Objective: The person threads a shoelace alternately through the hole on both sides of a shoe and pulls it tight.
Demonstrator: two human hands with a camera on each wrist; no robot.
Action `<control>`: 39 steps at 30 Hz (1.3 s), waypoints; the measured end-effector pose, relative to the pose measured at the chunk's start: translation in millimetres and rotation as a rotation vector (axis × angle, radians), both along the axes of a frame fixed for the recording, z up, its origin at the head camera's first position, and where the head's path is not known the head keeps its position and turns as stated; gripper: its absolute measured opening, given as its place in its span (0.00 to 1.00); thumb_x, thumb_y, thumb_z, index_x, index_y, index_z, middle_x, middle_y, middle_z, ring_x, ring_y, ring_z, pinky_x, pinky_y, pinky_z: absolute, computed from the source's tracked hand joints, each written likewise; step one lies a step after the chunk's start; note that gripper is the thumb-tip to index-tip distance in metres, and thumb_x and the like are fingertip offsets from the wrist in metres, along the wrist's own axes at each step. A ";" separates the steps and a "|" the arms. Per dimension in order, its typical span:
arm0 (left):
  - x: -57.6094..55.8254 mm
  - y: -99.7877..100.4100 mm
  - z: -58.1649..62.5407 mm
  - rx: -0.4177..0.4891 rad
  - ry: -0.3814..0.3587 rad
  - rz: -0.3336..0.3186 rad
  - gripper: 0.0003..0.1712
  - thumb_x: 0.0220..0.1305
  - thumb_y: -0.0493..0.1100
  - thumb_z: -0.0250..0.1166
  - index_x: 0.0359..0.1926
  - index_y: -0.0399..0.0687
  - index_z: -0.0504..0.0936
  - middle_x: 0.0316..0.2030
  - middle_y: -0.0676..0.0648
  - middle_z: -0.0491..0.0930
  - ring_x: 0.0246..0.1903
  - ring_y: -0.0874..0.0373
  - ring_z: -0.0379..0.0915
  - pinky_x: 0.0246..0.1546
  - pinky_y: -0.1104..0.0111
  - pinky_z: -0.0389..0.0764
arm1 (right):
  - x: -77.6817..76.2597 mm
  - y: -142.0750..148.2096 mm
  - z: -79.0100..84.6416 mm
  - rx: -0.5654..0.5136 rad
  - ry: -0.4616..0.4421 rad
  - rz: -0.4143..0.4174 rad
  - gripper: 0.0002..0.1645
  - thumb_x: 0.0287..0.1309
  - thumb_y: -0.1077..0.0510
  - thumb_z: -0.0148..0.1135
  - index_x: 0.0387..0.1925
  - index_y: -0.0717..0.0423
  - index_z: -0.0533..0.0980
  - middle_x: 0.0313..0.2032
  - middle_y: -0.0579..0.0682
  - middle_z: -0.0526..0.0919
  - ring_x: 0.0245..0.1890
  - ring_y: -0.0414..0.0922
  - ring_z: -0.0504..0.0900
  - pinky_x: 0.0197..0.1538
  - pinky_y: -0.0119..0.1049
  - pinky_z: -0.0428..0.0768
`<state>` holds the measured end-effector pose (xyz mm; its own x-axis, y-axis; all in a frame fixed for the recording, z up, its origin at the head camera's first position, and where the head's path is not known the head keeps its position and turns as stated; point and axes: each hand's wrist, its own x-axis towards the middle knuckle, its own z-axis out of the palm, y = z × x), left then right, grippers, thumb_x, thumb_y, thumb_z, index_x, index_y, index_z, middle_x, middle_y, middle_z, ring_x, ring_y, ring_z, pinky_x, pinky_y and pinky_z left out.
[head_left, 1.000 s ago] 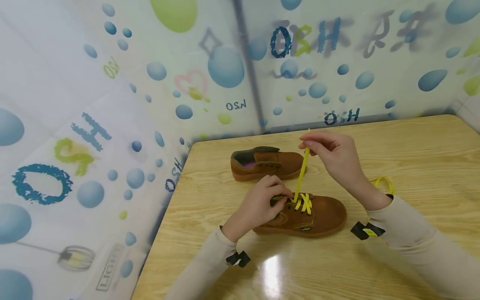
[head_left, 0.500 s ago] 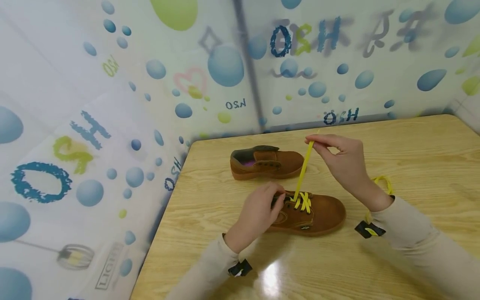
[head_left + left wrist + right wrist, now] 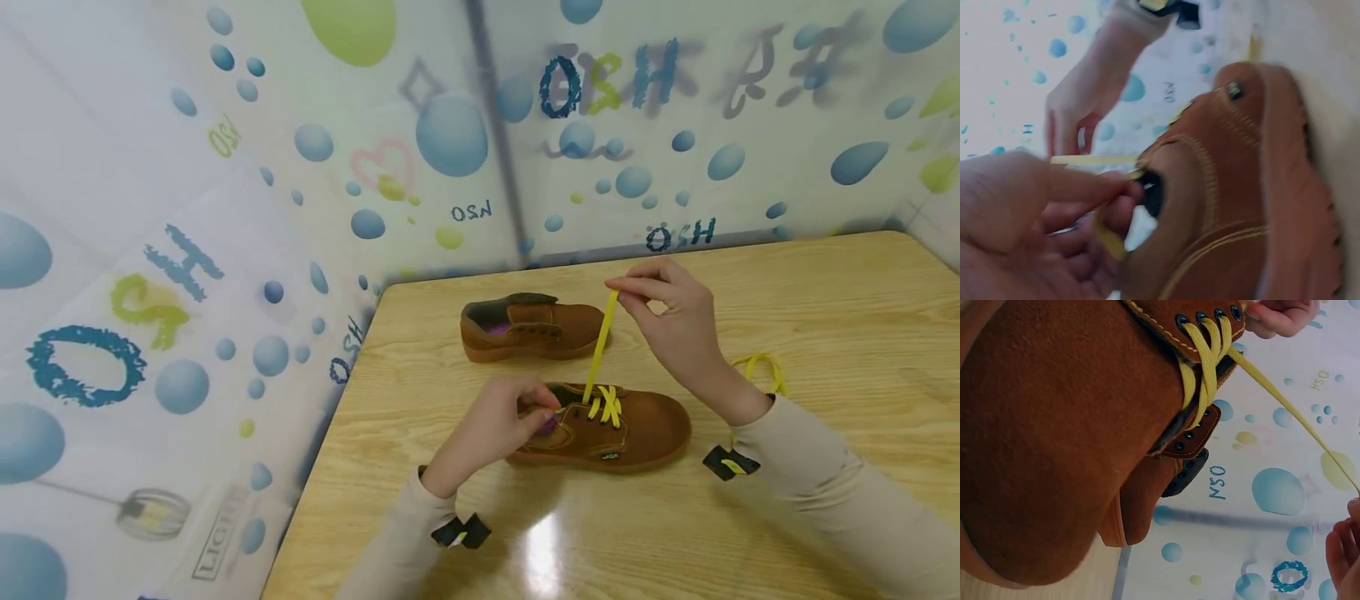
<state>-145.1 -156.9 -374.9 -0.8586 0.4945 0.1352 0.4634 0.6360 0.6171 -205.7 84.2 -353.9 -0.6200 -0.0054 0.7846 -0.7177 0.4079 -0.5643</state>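
Observation:
A brown suede shoe (image 3: 648,429) lies on the table, toe to the right, with yellow lacing (image 3: 611,407) crossed through its front eyelets. My right hand (image 3: 678,321), raised above the shoe, pinches a yellow shoelace (image 3: 600,350) that runs taut from the eyelets. At the shoe's opening my left hand (image 3: 495,421) pinches another part of yellow lace (image 3: 1109,236), which loops below the fingers in the left wrist view. Blur there hides exactly where that part enters the shoe. The right wrist view shows the crossed lacing (image 3: 1209,359) and the row of dark eyelets close up.
Behind the worked shoe stands a second brown shoe (image 3: 577,329) with bare eyelets. A loose yellow lace (image 3: 767,367) lies on the wooden table (image 3: 847,333), partly behind the right forearm. Patterned sheets (image 3: 450,133) bound the table at the back and left.
My left hand first drew back from the eyelets, then shifted left along the shoe opening, pinching lace there. My right hand moved slightly right, then back left, keeping its lace stretched.

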 end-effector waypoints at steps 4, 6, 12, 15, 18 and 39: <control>-2.5 -3.7 10.7 -0.096 -0.091 -0.017 0.06 0.64 0.45 0.61 0.37 0.55 0.85 0.31 0.56 0.84 0.20 0.70 0.71 0.25 0.77 0.73 | 2.1 0.1 -3.5 0.020 -0.033 -0.001 0.12 0.54 0.66 0.64 0.39 0.51 0.85 0.35 0.47 0.84 0.30 0.31 0.74 0.30 0.21 0.68; -6.1 0.0 12.0 -0.133 -0.039 0.013 0.07 0.65 0.47 0.61 0.39 0.56 0.84 0.30 0.56 0.84 0.17 0.70 0.67 0.20 0.77 0.70 | 3.6 -0.4 -5.2 0.023 -0.051 0.003 0.13 0.54 0.67 0.64 0.39 0.50 0.85 0.35 0.47 0.84 0.30 0.30 0.74 0.29 0.21 0.68; -18.2 16.8 3.9 -0.288 0.185 0.059 0.14 0.60 0.50 0.65 0.48 0.59 0.81 0.31 0.57 0.78 0.22 0.69 0.68 0.20 0.79 0.67 | 9.5 -4.3 -14.0 0.051 -0.160 0.032 0.12 0.57 0.66 0.62 0.38 0.47 0.85 0.35 0.46 0.86 0.33 0.25 0.77 0.36 0.15 0.74; -22.0 22.8 -2.2 -0.300 0.220 0.016 0.14 0.59 0.50 0.66 0.47 0.61 0.82 0.30 0.56 0.75 0.22 0.67 0.67 0.21 0.79 0.66 | 14.0 -6.5 -20.6 0.068 -0.254 0.057 0.09 0.58 0.62 0.62 0.38 0.47 0.84 0.35 0.47 0.86 0.32 0.26 0.78 0.37 0.17 0.76; -23.3 26.8 -5.9 -0.281 0.257 0.011 0.10 0.60 0.49 0.65 0.43 0.61 0.84 0.27 0.57 0.75 0.22 0.68 0.66 0.21 0.80 0.65 | 18.9 -8.0 -28.8 0.080 -0.383 0.109 0.07 0.58 0.58 0.63 0.38 0.47 0.83 0.36 0.47 0.87 0.32 0.29 0.82 0.36 0.21 0.79; -15.8 24.0 -19.1 -0.140 0.317 0.253 0.10 0.54 0.50 0.70 0.28 0.57 0.77 0.21 0.58 0.82 0.17 0.70 0.70 0.18 0.80 0.64 | 19.9 -26.1 -55.6 0.158 -0.611 0.229 0.05 0.51 0.59 0.69 0.32 0.52 0.83 0.30 0.49 0.87 0.29 0.37 0.82 0.33 0.28 0.79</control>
<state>-160.9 -132.9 -394.0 -0.8820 0.3062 0.3582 0.4349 0.8215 0.3687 -185.8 58.1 -409.5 -0.9221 -0.2752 0.2721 -0.3664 0.3943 -0.8428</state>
